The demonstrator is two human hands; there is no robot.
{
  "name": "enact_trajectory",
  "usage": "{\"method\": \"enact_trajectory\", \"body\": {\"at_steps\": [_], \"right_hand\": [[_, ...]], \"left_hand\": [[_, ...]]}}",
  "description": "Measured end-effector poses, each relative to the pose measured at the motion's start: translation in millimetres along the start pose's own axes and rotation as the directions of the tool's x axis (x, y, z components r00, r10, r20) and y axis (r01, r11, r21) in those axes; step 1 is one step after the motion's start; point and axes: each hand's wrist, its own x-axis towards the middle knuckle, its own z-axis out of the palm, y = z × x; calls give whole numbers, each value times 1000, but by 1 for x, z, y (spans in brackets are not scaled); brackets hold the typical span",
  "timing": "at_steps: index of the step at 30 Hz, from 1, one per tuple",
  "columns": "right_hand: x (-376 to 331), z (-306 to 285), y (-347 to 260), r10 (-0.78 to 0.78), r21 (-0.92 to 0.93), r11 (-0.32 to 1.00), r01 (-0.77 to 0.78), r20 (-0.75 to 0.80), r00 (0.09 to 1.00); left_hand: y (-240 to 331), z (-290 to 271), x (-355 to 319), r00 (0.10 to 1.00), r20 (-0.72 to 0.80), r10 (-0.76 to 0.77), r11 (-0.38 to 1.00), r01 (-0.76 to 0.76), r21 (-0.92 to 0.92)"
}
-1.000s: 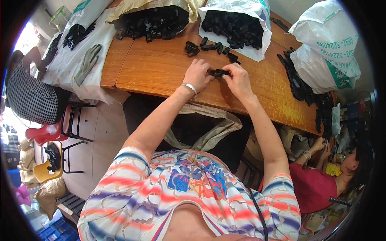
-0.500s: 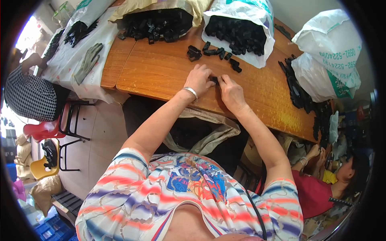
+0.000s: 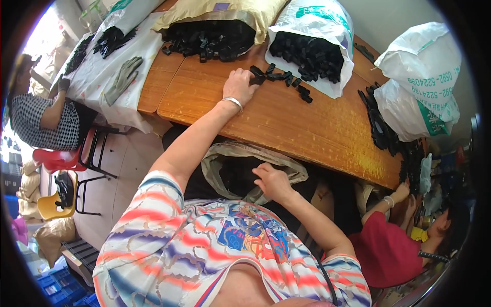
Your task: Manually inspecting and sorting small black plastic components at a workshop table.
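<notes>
Two hands at work, well apart. My left hand (image 3: 239,86), a silver bracelet (image 3: 232,102) at its wrist, reaches across the wooden desk (image 3: 286,123) toward its far edge, fingers curled together over a small black plastic part (image 3: 257,78) at the end of a loose scatter of black parts (image 3: 286,82). That scatter spills from the mouth of a white sack (image 3: 327,46) lying open along the far edge. My right hand (image 3: 273,181) is down below the desk's near edge, fingers bent at the rim of an open beige bag (image 3: 240,171); I cannot tell whether it grips anything. A grey glove (image 3: 123,79) lies past the desk's left end.
</notes>
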Motion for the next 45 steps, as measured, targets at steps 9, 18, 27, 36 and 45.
{"method": "enact_trajectory", "body": {"at_steps": [9,18,27,36,45], "right_hand": [[76,-100,69,17,-112,990,-85,-506,862],[138,-124,123,249,-375,829,-416,-418,874],[115,-108,89,484,11,864,-503,-291,825],[96,-121,78,-60,-314,949,-15,-228,972],[106,-115,82,199,-199,955,-222,-127,972]], "left_hand": [[25,3,-25,991,131,-11,968,44,-249],[27,-11,-23,944,320,79,962,13,-274],[30,-17,-52,959,245,142,968,-83,-235],[29,-20,-56,976,167,142,970,-103,-220],[28,-19,-58,975,172,142,970,-102,-223]]}}
